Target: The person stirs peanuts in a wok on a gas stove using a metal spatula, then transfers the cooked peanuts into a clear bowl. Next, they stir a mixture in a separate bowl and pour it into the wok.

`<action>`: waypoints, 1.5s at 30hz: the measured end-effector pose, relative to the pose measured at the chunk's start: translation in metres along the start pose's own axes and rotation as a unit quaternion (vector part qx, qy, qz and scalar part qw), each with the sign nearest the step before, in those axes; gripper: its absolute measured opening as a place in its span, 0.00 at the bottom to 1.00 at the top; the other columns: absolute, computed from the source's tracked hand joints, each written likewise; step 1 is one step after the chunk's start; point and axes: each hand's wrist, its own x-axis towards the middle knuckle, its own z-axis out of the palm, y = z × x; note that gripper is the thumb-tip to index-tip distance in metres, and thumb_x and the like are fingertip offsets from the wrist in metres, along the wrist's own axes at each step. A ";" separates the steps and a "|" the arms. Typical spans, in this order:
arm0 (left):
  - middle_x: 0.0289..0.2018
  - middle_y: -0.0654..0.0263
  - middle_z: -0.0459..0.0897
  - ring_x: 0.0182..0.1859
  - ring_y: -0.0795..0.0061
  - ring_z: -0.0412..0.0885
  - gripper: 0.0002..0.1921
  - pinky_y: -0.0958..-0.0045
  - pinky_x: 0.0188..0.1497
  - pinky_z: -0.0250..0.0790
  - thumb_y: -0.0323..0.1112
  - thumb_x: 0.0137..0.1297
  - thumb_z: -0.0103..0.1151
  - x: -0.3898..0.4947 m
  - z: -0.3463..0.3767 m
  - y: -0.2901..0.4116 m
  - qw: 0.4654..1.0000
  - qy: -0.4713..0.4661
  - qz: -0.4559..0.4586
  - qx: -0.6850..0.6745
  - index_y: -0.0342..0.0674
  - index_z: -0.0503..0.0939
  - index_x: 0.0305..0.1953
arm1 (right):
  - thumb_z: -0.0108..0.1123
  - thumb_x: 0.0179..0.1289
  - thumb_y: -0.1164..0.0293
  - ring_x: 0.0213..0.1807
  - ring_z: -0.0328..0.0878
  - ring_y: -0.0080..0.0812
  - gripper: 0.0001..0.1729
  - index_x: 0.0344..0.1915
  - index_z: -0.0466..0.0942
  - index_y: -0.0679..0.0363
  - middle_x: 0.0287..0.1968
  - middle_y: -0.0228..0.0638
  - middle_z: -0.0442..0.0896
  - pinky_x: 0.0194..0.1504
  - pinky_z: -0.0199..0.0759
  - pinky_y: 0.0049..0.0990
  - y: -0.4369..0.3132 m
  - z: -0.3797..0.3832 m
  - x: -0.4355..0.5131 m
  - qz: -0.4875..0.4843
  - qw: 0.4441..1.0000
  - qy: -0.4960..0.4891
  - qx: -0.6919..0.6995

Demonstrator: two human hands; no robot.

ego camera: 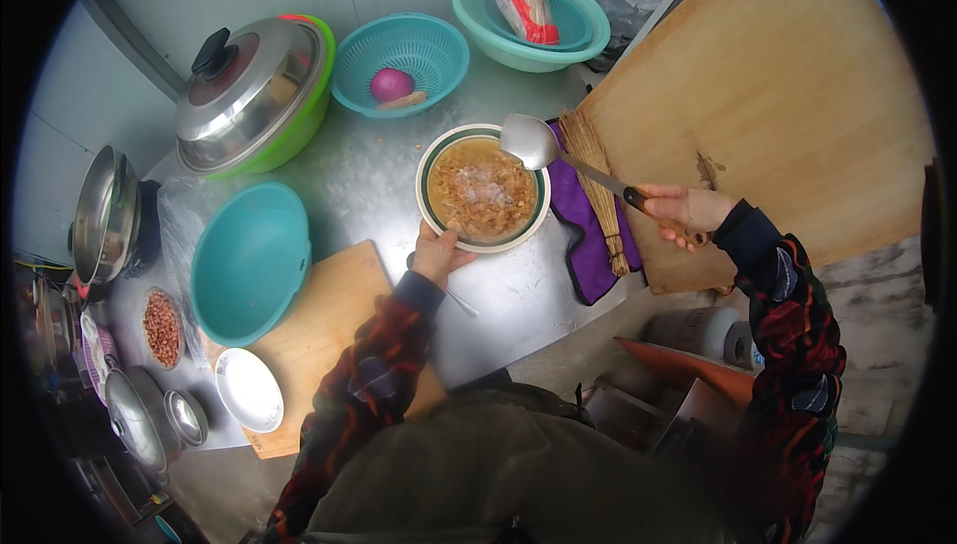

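Observation:
A white enamel-like bowl [543, 224] with a dark green band stands on the metal table. In it, brownish crumbly food [478, 196] sits in cloudy liquid, with a whitish patch in the middle. My left hand [439, 254] grips the bowl's near left rim, thumb on top. Held by its dark and wooden handle in my right hand [684, 211] is a metal wok spatula [529, 141]. Its blade hangs over the bowl's far right rim, and no food shows on it. Below my left hand a metal utensil handle [462, 303] lies partly hidden.
Right of the bowl, a straw whisk [594, 177] lies on a purple cloth [587, 263] beside a large wooden board [755, 95]. Left are a teal basin [250, 263], wooden cutting board [336, 290], white plate [249, 390] and peanuts [162, 327]. Behind stand a lidded green basin [303, 125] and an onion [392, 84] in a colander [441, 58].

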 end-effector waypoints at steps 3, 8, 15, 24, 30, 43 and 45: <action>0.47 0.56 0.77 0.37 0.64 0.83 0.24 0.73 0.33 0.79 0.25 0.65 0.41 0.001 -0.002 0.000 1.000 -0.002 -0.002 0.002 0.48 0.53 0.61 | 0.48 0.68 0.60 0.19 0.73 0.30 0.17 0.54 0.70 0.52 0.22 0.35 0.74 0.21 0.68 0.29 -0.014 0.005 -0.005 -0.134 0.961 0.127 -0.205; 0.43 0.57 0.79 0.32 0.67 0.84 0.22 0.76 0.28 0.79 0.26 0.65 0.42 0.002 -0.010 0.002 1.000 -0.013 -0.005 0.025 0.48 0.55 0.60 | 0.53 0.61 0.66 0.27 0.77 0.46 0.10 0.39 0.76 0.57 0.23 0.44 0.77 0.29 0.70 0.39 -0.055 0.032 -0.032 -0.199 0.764 0.268 -0.552; 0.41 0.59 0.79 0.28 0.72 0.83 0.19 0.80 0.23 0.78 0.30 0.68 0.45 0.008 -0.015 0.008 0.996 -0.005 -0.026 0.080 0.47 0.57 0.58 | 0.58 0.53 0.68 0.31 0.77 0.49 0.11 0.37 0.76 0.57 0.25 0.43 0.78 0.30 0.69 0.43 -0.103 0.042 -0.028 -0.169 0.704 0.220 -0.654; 0.41 0.58 0.79 0.26 0.74 0.82 0.19 0.81 0.19 0.76 0.29 0.67 0.45 0.008 -0.012 0.007 0.996 0.005 -0.007 0.088 0.45 0.56 0.58 | 0.57 0.47 0.72 0.32 0.76 0.51 0.14 0.37 0.74 0.60 0.25 0.46 0.78 0.34 0.68 0.44 -0.118 0.004 -0.023 -0.151 0.754 0.134 -0.625; 0.38 0.59 0.79 0.23 0.75 0.80 0.21 0.82 0.18 0.75 0.29 0.67 0.46 0.009 -0.013 0.017 0.993 0.004 -0.016 0.118 0.44 0.56 0.60 | 0.58 0.48 0.72 0.31 0.75 0.46 0.12 0.36 0.74 0.62 0.25 0.45 0.77 0.34 0.67 0.39 -0.119 -0.017 -0.023 -0.090 0.829 0.074 -0.548; 0.37 0.60 0.80 0.22 0.76 0.80 0.23 0.83 0.18 0.75 0.29 0.66 0.45 0.012 -0.018 0.023 0.992 -0.012 -0.025 0.127 0.46 0.56 0.61 | 0.59 0.54 0.71 0.25 0.68 0.30 0.21 0.50 0.75 0.60 0.23 0.37 0.73 0.30 0.66 0.30 -0.060 -0.049 -0.013 -0.135 0.911 0.035 -0.389; 0.37 0.60 0.80 0.22 0.75 0.80 0.23 0.83 0.18 0.75 0.30 0.67 0.46 0.011 -0.019 0.023 0.991 -0.017 -0.025 0.130 0.46 0.56 0.61 | 0.59 0.54 0.71 0.23 0.67 0.29 0.21 0.51 0.74 0.60 0.22 0.37 0.72 0.29 0.65 0.30 -0.050 -0.049 -0.009 -0.128 0.928 0.038 -0.348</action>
